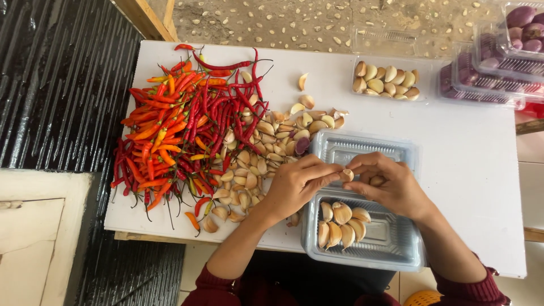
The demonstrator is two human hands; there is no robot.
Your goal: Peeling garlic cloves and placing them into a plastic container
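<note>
A single garlic clove (347, 175) is pinched between the fingertips of the left hand (297, 187) and the right hand (391, 184), both closed on it from opposite sides, above the hinge of an open clear clamshell tray (396, 241). A second clove seems to be tucked under the right hand's fingers, though this cannot be told for certain. In the near half of the tray, a short row of cloves (341, 224) is laid against its left end; the far half, the lid (351, 148), is bare.

To the left, a loose heap of garlic (255, 170) is spread on the white table (481, 170), touching a large pile of red and orange chillies (181, 130). Further back, a filled tray of garlic (386, 80) is set, with stacked trays of purple shallots (498, 62) at the far right (partly out of view).

A slip is the likeliest trouble, in judgement: the clove is held only at the fingertips and its papery skin is smooth, so it could be dropped into the lid half or knocked against the laid row, by which the neat cloves would be scattered. The light tray could also be shifted by a resting wrist.
</note>
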